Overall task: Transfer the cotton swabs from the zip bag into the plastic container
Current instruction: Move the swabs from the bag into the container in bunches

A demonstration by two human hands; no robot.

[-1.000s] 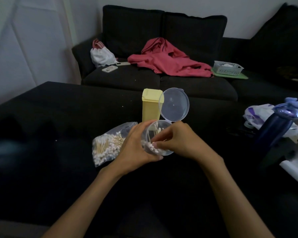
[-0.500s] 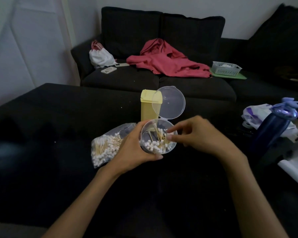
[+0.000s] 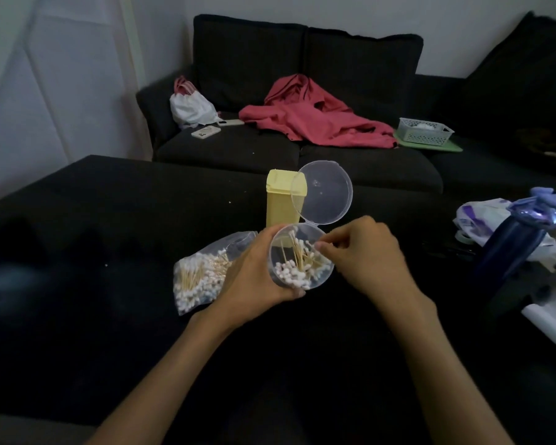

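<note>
- Here we look down at a dark table from a head-worn camera, two bare forearms reaching in from the bottom edge.
- We see the left hand curled round the side of a round clear plastic container, holding it tilted so its open mouth faces us.
- We see its round clear hinged lid standing open above the far rim.
- Inside lie wooden-stemmed cotton swabs with white tips, some leaning upright, many heaped at the lower edge.
- We see the right hand at the container's right rim, fingers curled with the fingertips close together by the swabs; we cannot tell whether they pinch one.
- Just left of the left hand, a clear plastic zip bag lies flat on the table with many more swabs in it.
- Behind the container stands a tall pale yellow plastic box.
- At the right edge we see a dark blue bottle with a lilac cap, beside a white and purple plastic bag.
- Beyond the table is a black sofa carrying a crumpled red garment, a white drawstring pouch, a white phone and a white lattice basket.
</note>
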